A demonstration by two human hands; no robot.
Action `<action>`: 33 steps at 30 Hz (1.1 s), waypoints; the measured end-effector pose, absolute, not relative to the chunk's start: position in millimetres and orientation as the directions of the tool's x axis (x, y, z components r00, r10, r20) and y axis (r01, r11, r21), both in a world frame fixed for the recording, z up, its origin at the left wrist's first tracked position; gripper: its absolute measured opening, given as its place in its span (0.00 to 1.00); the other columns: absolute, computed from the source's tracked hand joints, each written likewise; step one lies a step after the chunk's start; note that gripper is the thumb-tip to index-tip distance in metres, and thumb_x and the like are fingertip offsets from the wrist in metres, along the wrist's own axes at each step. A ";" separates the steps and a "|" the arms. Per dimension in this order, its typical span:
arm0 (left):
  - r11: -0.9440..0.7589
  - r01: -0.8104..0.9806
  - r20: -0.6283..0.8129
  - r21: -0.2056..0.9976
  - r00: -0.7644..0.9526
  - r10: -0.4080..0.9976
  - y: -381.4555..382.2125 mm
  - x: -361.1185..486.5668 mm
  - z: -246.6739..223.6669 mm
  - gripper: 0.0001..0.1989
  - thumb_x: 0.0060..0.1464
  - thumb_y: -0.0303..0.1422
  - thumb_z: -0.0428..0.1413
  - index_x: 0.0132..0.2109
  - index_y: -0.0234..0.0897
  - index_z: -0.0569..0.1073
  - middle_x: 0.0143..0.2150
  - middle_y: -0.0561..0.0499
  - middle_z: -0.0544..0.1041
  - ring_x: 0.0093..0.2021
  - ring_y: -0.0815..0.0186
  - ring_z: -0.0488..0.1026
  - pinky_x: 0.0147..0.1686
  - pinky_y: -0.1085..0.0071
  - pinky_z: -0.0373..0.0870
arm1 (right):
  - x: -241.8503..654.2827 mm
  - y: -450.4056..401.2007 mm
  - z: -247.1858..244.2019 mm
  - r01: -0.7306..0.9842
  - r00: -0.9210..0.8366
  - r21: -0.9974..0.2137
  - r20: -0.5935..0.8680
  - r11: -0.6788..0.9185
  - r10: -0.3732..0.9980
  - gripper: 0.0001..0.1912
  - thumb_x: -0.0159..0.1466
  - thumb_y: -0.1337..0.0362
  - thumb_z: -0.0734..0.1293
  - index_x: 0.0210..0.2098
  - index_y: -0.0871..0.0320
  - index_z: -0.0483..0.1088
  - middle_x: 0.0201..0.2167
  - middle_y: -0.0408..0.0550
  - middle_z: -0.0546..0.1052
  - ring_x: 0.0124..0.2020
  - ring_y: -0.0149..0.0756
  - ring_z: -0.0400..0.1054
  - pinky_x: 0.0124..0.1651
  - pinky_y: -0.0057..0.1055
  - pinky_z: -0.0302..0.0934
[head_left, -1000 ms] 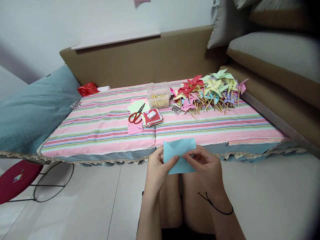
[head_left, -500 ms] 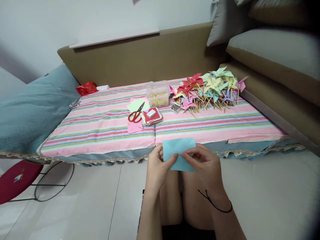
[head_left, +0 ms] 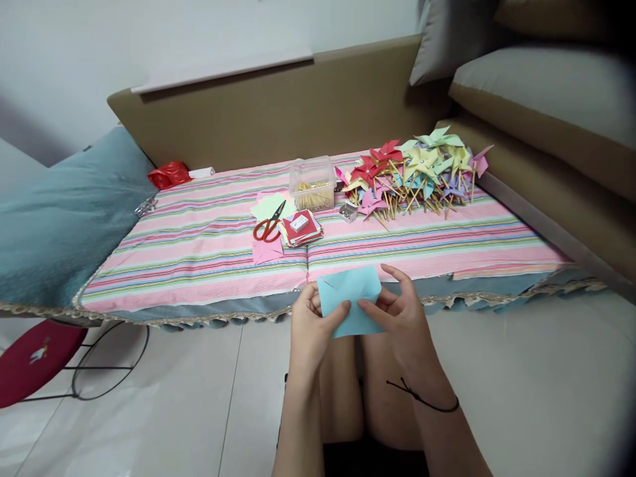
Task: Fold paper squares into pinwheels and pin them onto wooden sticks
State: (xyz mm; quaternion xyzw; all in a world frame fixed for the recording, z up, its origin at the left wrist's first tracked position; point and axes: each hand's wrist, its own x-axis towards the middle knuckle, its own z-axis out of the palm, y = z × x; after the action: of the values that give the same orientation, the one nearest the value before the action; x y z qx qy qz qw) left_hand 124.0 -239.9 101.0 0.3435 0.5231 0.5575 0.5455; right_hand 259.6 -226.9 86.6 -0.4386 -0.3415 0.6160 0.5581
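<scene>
Between my two hands, above my knees, is a square of light blue paper (head_left: 352, 291) with a slit showing near its upper left corner. My left hand (head_left: 312, 321) grips its left side, thumb on the front face and fingers behind. On the right side, my right hand (head_left: 400, 315) pinches the paper with the thumb in front; its index finger is raised off the upper right corner. Beyond them on the striped cloth lie red-handled scissors (head_left: 269, 225), pink paper (head_left: 267, 250) with cuts in it, and a stack of coloured paper (head_left: 301, 232) topped by a small white box (head_left: 299, 223).
A clear plastic box (head_left: 313, 185) holds thin wooden sticks. Right of it stand a small open box of pins (head_left: 348, 212) and a heap of paper pinwheels (head_left: 417, 169). A red bag (head_left: 169, 175) lies far left, and a red stool (head_left: 40, 358) stands on the floor.
The blue paper has shifted slightly left and tilted, and its slit now shows. My right index finger has lifted away from the paper's edge.
</scene>
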 end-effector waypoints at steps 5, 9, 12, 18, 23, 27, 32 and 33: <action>0.160 -0.267 -0.201 0.950 -0.136 0.970 -239.0 124.4 102.3 0.18 0.42 0.30 0.67 0.41 0.34 0.72 0.30 0.54 0.79 0.27 0.71 0.73 0.28 0.76 0.70 | 259.1 -226.6 87.9 -0.384 0.032 -0.912 -0.168 -0.143 0.985 0.44 0.45 0.61 0.79 0.56 0.52 0.55 0.28 0.42 0.82 0.30 0.38 0.75 0.35 0.35 0.69; 0.133 -0.317 -0.181 0.939 -0.128 0.975 -238.1 123.3 101.0 0.16 0.45 0.32 0.66 0.40 0.36 0.70 0.29 0.53 0.79 0.29 0.70 0.74 0.30 0.75 0.70 | 262.6 -225.7 87.6 -0.344 0.039 -0.928 -0.163 -0.140 0.986 0.45 0.45 0.59 0.79 0.57 0.52 0.55 0.28 0.42 0.82 0.30 0.40 0.75 0.34 0.36 0.69; 0.072 -0.323 -0.134 0.944 -0.172 0.976 -237.2 121.3 101.4 0.14 0.47 0.32 0.64 0.40 0.36 0.71 0.34 0.51 0.79 0.32 0.71 0.74 0.33 0.76 0.68 | 265.9 -224.5 86.5 -0.303 0.050 -0.943 -0.162 -0.139 0.986 0.45 0.45 0.57 0.79 0.56 0.53 0.55 0.27 0.42 0.81 0.29 0.41 0.75 0.34 0.37 0.69; 0.076 -0.263 -0.148 0.962 -0.265 0.953 -237.3 114.9 104.7 0.09 0.51 0.33 0.61 0.41 0.39 0.72 0.34 0.55 0.74 0.31 0.74 0.69 0.33 0.77 0.66 | 270.7 -223.2 83.2 -0.259 0.025 -0.957 -0.145 -0.134 0.989 0.42 0.47 0.57 0.78 0.56 0.51 0.56 0.26 0.41 0.81 0.28 0.38 0.74 0.33 0.34 0.68; 0.056 -0.171 -0.099 0.984 -0.254 0.962 -237.1 109.0 104.5 0.10 0.55 0.38 0.59 0.42 0.39 0.73 0.44 0.49 0.78 0.42 0.68 0.73 0.37 0.74 0.68 | 274.4 -222.2 82.1 -0.209 -0.057 -0.964 -0.155 -0.164 0.986 0.41 0.48 0.56 0.77 0.56 0.51 0.55 0.25 0.40 0.79 0.28 0.38 0.73 0.33 0.34 0.68; 0.047 0.028 -0.040 0.999 -0.209 0.977 -238.8 101.3 109.0 0.12 0.54 0.39 0.61 0.43 0.38 0.74 0.46 0.46 0.79 0.44 0.63 0.75 0.42 0.69 0.69 | 281.9 -220.3 77.5 -0.058 -0.211 -0.982 -0.163 -0.178 0.964 0.41 0.49 0.58 0.76 0.58 0.51 0.56 0.24 0.38 0.77 0.27 0.38 0.74 0.29 0.33 0.67; 0.159 0.218 -0.152 0.963 -0.049 0.987 -240.1 98.1 109.3 0.15 0.48 0.36 0.64 0.44 0.37 0.77 0.38 0.46 0.81 0.38 0.61 0.76 0.38 0.67 0.70 | 287.0 -219.3 68.4 0.020 -0.382 -0.984 -0.169 -0.175 0.909 0.36 0.49 0.63 0.75 0.55 0.50 0.61 0.23 0.36 0.75 0.27 0.38 0.74 0.28 0.31 0.65; 0.161 0.210 -0.155 0.964 -0.046 0.987 -239.6 98.9 108.3 0.15 0.48 0.35 0.65 0.44 0.37 0.77 0.37 0.46 0.81 0.37 0.61 0.76 0.37 0.67 0.70 | 286.8 -219.4 67.5 -0.004 -0.415 -0.982 -0.171 -0.190 0.893 0.35 0.50 0.63 0.75 0.55 0.50 0.61 0.22 0.34 0.74 0.26 0.37 0.73 0.27 0.30 0.65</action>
State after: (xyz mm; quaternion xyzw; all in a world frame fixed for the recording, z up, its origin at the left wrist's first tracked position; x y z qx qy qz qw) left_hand 98.9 -239.6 108.3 0.5018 0.5963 0.4093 0.4745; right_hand 286.8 -219.4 67.5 -0.4160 -0.5346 0.6496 0.3452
